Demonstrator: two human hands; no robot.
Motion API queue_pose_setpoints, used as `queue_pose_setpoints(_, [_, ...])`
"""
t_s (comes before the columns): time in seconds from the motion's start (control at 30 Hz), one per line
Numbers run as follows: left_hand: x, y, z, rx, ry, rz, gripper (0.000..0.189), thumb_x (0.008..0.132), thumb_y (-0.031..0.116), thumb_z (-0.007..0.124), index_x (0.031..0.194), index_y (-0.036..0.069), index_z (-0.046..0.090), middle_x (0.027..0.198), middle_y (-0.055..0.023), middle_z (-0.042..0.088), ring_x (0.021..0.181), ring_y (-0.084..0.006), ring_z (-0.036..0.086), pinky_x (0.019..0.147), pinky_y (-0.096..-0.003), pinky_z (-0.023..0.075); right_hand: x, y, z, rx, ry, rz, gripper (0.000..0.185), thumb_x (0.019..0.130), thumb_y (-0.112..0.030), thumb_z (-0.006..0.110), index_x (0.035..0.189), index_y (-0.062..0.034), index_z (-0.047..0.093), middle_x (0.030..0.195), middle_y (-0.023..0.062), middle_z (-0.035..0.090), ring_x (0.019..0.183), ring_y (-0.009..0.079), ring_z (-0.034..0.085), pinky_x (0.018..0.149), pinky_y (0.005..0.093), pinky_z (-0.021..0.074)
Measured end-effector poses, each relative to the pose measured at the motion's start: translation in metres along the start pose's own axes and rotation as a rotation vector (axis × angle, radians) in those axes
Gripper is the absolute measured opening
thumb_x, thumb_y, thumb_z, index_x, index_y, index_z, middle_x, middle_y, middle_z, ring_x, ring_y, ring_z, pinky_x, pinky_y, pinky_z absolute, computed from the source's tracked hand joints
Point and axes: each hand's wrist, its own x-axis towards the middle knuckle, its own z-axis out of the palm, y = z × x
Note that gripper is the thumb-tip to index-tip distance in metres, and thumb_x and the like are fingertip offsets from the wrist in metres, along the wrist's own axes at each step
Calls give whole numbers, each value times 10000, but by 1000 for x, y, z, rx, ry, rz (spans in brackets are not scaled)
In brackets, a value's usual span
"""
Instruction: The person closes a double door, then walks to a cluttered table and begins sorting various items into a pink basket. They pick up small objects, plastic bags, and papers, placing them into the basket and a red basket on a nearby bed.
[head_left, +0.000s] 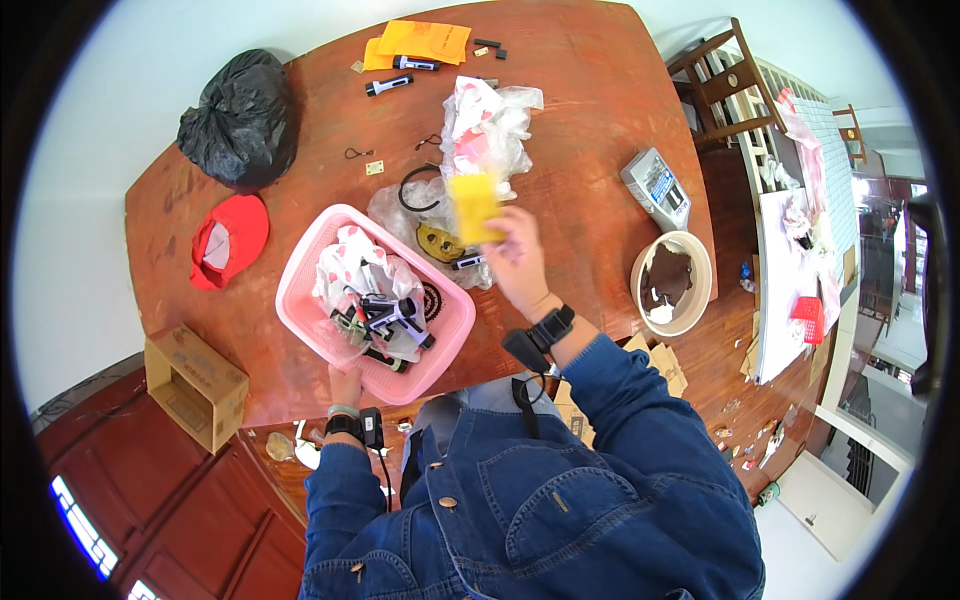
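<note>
My right hand (516, 247) holds a yellow packet (475, 208), blurred, above the table's middle. Beneath and beside it lie crumpled clear plastic bags, a black ring (417, 189), a yellow round item (439, 241) and a small flashlight (468, 262). My left hand (346, 384) is at the near left rim of a pink plastic basket (450, 330); its fingers are partly hidden there. Inside the basket are several black-and-lilac flashlights (397, 318), a white bag with red spots (352, 251) and a black toothed ring (432, 301). A spotted plastic bag (480, 112) lies farther back.
On the wooden table (570, 97) are a black garbage bag (244, 120), a red cap (232, 238), yellow padded envelopes (426, 41), two flashlights and a grey oil bottle (658, 187). A beige bin (697, 292) stands at the right edge, a cardboard box (187, 397) at the left corner.
</note>
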Motion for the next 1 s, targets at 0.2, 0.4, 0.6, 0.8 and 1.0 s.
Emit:
queue_pose_setpoints(0.2, [0, -1, 1, -21, -1, 25, 417, 764, 40, 548, 1165, 28, 433, 821, -86, 554, 534, -168, 537, 404, -284, 429, -1, -1, 9, -269, -590, 270, 374, 808, -108, 672, 1173, -69, 602, 1202, 123, 563, 1093, 279, 565, 921, 416, 448])
queue_pose_setpoints(0.4, [-2, 3, -3, -12, -16, 1, 387, 767, 41, 565, 1139, 25, 460, 822, -79, 565, 544, -170, 546, 421, -288, 446, -10, 69, -4, -1257, -566, 52, 140, 809, -139, 570, 929, -101, 633, 968, 109, 615, 996, 279, 576, 839, 429, 454])
queue_pose_setpoints(0.6, [4, -19, -35, 135, 88, 102, 333, 762, 7, 576, 1092, 5, 528, 884, -96, 623, 641, -170, 611, 504, -272, 495, -6, 61, -13, -764, -512, 356, 242, 772, -148, 671, 984, -45, 615, 960, 126, 642, 906, 295, 630, 789, 418, 504])
queue_pose_setpoints(0.8, [7, -32, -62, -49, 120, -18, 331, 761, 6, 573, 1090, -13, 551, 959, -78, 632, 802, -151, 604, 677, -270, 501, -1, 5, 36, 134, -868, 495, 400, 786, -247, 743, 1086, -15, 618, 912, 122, 657, 898, 198, 649, 803, 317, 513])
queue_pose_setpoints(1.0, [2, -20, -57, -128, 204, -70, 327, 774, 12, 571, 1100, -1, 553, 928, -56, 618, 765, -129, 580, 633, -261, 477, 89, 47, 92, -613, -481, -109, 179, 816, -195, 622, 894, -34, 620, 897, 163, 636, 851, 355, 604, 753, 448, 470])
